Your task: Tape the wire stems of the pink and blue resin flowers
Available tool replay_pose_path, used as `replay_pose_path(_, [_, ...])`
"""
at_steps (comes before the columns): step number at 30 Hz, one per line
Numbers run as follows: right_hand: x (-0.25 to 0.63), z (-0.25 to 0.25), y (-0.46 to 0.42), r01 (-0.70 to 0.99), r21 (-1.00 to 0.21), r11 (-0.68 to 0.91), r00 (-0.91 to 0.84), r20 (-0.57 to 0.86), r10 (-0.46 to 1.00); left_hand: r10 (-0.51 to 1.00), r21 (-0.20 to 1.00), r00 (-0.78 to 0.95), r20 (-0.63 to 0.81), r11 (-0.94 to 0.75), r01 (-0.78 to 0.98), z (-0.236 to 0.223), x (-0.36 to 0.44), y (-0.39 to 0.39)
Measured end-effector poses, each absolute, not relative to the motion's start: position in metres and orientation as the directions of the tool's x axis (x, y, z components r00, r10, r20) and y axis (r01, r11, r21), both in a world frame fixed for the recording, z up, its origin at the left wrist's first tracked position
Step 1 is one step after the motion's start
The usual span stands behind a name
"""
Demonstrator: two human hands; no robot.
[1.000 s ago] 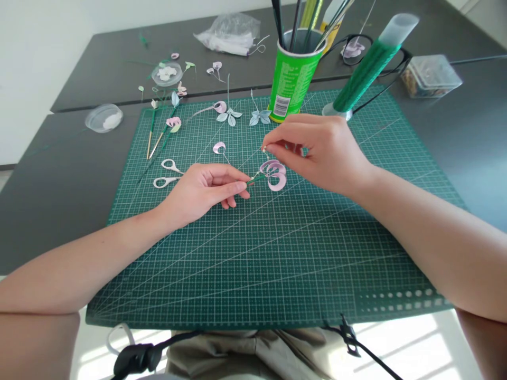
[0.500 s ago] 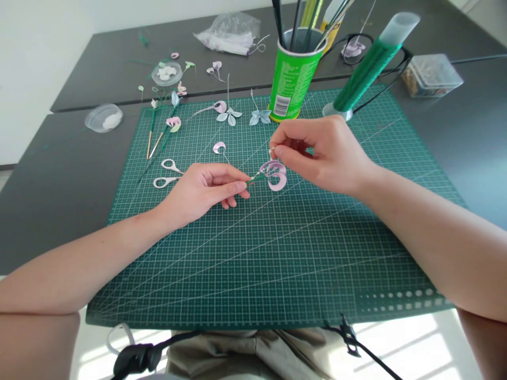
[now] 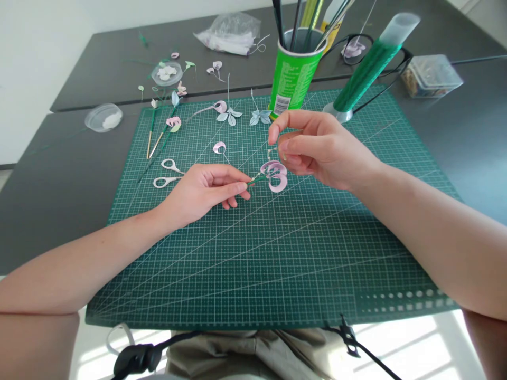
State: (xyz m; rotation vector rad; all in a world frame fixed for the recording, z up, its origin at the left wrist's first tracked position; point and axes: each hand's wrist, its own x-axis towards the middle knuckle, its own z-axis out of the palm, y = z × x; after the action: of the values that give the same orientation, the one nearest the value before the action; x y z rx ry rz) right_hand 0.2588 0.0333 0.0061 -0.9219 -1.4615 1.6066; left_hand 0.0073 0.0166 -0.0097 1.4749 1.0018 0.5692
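**Pink flower (image 3: 279,185) held by its stem (image 3: 257,179) over the mat (image 3: 253,264)**

The left hand (image 3: 216,187) has its thumb and index finger clamped on the green stem, the other fingers curled loosely beneath. The flower sticks out past the fingertips, above the middle of the mat and a little toward its far edge.

The right hand (image 3: 317,148) is just beside the flower, on the side toward the mat's right edge. Its index finger is raised apart from the thumb, while the remaining fingers are bent in. A thin beaded strand (image 3: 269,152) rises above the petals close to these fingers; whether they grip it, I cannot tell.

Scissors (image 3: 177,170) lie near the mat's left edge, partly hidden by the left hand. A loose pink petal (image 3: 216,148) lies on the mat beyond that hand. Two blue flowers (image 3: 229,114) (image 3: 260,117) sit along the far edge, where a green can (image 3: 295,74) of brushes stands. A green tube (image 3: 366,68) stands nearer the far right corner, tilted in view, and a clear box (image 3: 431,76) rests on the table (image 3: 51,179) past that corner.
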Motion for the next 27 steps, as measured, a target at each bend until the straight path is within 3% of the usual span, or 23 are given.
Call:
replay_pose_path(3, [0.26,0.005,0.036,-0.077,-0.991,-0.113,-0.478,-0.063,0.876,0.838,0.964,0.51,-0.193,0.064,0.26,-0.009,0.007,0.016])
replay_pose_path(6, [0.264,0.005,0.04,-0.075,-0.995,-0.069,-0.489,-0.024,0.872,0.84,0.963,0.507,-0.192,0.063,0.261,-0.009,0.007,0.015])
replay_pose_path(12, [0.274,0.005,0.048,0.075,-0.958,0.278,-0.472,0.211,0.856,0.834,0.968,0.514,-0.202,0.09,0.235,-0.008,0.006,0.014])
replay_pose_path(15, [0.276,0.004,0.051,0.056,-0.917,0.395,-0.467,0.326,0.822,0.824,0.976,0.529,-0.203,0.125,0.181,-0.008,0.007,0.015])
replay_pose_path(21, [0.28,0.0,0.057,-0.031,-0.933,0.359,-0.592,0.307,0.745,0.816,0.978,0.539,-0.209,0.166,0.129,-0.007,0.008,0.015])
replay_pose_path(27, [0.285,-0.004,0.06,-0.039,-0.974,0.222,-0.598,0.201,0.776,0.812,0.977,0.544,-0.211,0.162,0.137,-0.007,0.008,0.015])
